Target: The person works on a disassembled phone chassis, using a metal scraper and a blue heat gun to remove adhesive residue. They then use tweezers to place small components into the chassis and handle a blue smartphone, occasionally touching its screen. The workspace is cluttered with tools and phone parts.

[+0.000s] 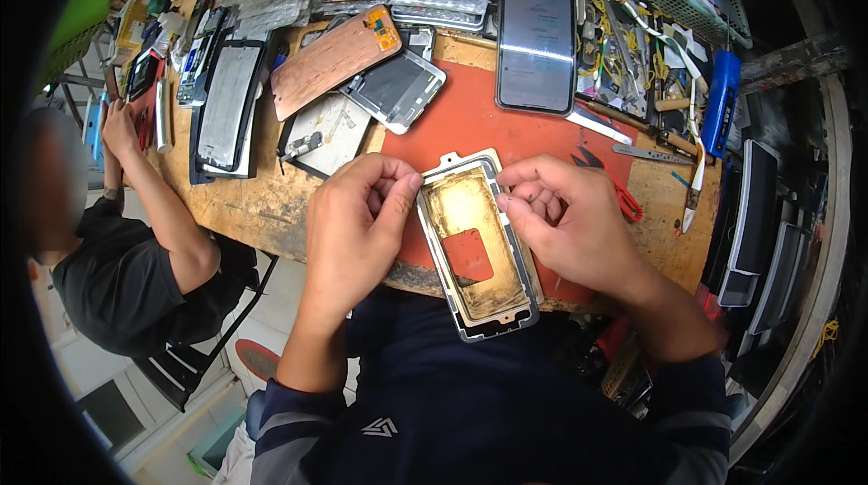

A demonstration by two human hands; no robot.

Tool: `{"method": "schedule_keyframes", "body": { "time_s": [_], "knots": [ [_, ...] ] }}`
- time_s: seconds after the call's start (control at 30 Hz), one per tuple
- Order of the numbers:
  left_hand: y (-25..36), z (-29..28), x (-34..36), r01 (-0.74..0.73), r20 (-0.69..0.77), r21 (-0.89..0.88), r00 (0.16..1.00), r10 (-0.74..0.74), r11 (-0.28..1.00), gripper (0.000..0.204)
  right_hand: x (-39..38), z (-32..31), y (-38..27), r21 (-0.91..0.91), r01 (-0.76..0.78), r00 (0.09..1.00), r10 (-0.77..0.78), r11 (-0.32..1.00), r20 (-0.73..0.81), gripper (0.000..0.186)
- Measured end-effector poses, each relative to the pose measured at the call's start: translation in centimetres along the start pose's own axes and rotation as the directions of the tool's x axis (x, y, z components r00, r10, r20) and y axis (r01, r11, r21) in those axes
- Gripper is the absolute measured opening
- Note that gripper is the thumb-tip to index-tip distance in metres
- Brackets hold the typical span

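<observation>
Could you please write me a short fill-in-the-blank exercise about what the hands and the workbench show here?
1. Both hands, the left hand and the right hand, hold a phone frame whose middle plate has a square ____ cut through it.
2. The frame lies over a ____ coloured mat on the wooden bench.
3. The smartphone beyond the mat has its screen switched ____.
4. The pliers beside the right hand have ____ handles.

Missing words: hole; red; on; red
</observation>
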State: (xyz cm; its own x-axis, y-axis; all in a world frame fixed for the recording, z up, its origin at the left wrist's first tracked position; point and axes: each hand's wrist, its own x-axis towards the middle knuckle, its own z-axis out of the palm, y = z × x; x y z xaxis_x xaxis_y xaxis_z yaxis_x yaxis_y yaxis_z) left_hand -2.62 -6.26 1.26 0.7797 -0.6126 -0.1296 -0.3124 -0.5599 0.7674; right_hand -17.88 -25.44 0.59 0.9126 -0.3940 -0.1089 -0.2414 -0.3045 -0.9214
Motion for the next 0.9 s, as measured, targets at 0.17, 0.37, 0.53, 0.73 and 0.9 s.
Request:
{"method": "schedule_keyframes", "body": {
  "time_s": [0.17, 0.37, 0.53, 0.73, 0.9],
  "knots": [
    [-0.2, 1.1, -0.7, -0.095, -0.264, 0.155, 0.955, 0.134, 0.983, 0.009, 0.1, 0.6, 0.4, -0.085, 0.112, 0.991, -0.118, 0.990, -0.067, 0.017],
    [-1.0, 1.2, -2.6, -0.386, -0.228, 0.248, 0.868, 0.441, 0.888, 0.008, 0.6, 0.9, 0.7, -0.150, 0.196, 0.969, -0.215, 0.969, -0.122, 0.013],
    [-0.9, 1.5, -4.9, -0.518, -0.103, 0.254, 0.825, 0.555, 0.817, 0.019, 0.7, 0.9, 1.1, -0.257, 0.247, 0.953, -0.282, 0.934, -0.112, 0.013],
    [0.6, 1.0, -8.2, -0.654, 0.129, 0.169, 0.756, 0.642, 0.737, 0.025, 0.8, 1.3, 1.4, -0.315, 0.312, 0.930, -0.355, 0.897, -0.091, 0.008],
    [0.1, 1.6, -8.5, -0.660, 0.242, 0.222, 0.750, 0.615, 0.718, 0.026, 0.9, 1.3, 1.5, -0.281, 0.353, 0.916, -0.391, 0.892, -0.091, 0.005]
  ]
}}
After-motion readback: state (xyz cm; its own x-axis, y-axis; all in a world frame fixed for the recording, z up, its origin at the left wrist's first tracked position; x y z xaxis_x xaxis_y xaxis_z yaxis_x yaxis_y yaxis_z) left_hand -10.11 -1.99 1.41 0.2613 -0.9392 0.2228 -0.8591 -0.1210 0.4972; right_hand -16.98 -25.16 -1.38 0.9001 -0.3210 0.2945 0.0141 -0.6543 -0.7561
